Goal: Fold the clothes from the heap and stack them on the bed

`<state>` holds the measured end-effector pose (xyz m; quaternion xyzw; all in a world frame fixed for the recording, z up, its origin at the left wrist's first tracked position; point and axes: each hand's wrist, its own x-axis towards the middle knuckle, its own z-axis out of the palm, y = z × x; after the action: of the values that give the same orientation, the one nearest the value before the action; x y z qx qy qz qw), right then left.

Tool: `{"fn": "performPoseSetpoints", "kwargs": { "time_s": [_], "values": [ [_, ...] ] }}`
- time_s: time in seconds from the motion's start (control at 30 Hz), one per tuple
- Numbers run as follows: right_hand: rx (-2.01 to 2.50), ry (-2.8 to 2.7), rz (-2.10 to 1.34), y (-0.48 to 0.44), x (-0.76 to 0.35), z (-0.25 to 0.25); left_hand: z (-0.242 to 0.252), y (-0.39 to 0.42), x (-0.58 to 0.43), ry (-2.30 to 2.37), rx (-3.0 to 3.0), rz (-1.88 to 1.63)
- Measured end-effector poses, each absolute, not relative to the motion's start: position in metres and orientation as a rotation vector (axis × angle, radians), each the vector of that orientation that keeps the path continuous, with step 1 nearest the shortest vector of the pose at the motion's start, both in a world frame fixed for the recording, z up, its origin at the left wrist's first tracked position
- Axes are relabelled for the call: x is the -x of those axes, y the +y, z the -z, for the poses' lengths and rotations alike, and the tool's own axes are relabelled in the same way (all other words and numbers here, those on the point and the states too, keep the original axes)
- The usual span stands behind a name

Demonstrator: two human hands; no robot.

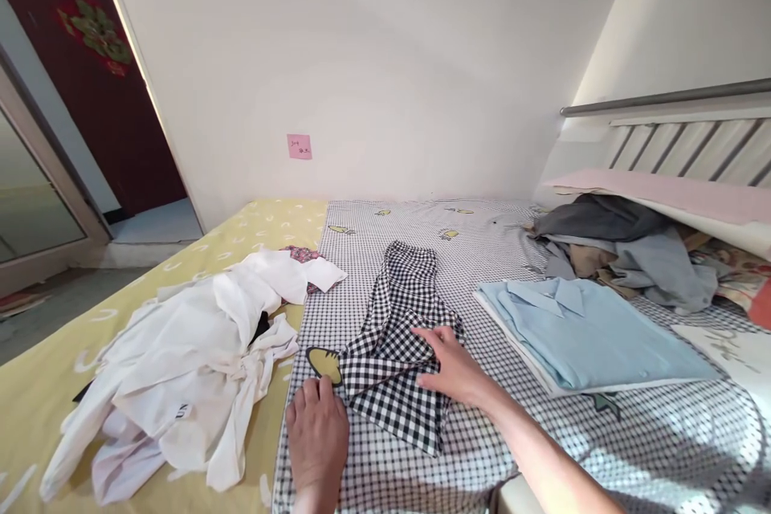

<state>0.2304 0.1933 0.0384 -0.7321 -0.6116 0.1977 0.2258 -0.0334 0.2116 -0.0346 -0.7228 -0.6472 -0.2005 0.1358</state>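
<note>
A black-and-white checked garment (391,365) lies partly folded on the bed in front of me, with one piece laid across its middle and a pointed corner toward me. My left hand (317,426) rests palm down beside its left edge, fingers close together on the sheet and slightly bent; I see nothing held in it. Over the right part of the garment is my right hand (449,363), thumb and forefinger apart with a gap between them. Its other fingers are partly hidden, and they touch or hover just above the cloth.
Rumpled white clothes (198,361) are heaped on the yellow sheet (36,393) at left. Right of the garment lies a folded light blue shirt (602,333) on something white. Behind it are grey and brown clothes (632,245) under a pink board (668,191). A pink note (299,146) sticks to the wall.
</note>
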Motion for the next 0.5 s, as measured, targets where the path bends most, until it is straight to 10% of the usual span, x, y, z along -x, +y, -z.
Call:
{"fn": "performPoseSetpoints", "kwargs": {
  "time_s": [0.5],
  "values": [
    [1.768,-1.254,-0.574,0.26,-0.269,-0.036,0.039,0.212,0.035,-1.873,2.088,0.563]
  ]
}}
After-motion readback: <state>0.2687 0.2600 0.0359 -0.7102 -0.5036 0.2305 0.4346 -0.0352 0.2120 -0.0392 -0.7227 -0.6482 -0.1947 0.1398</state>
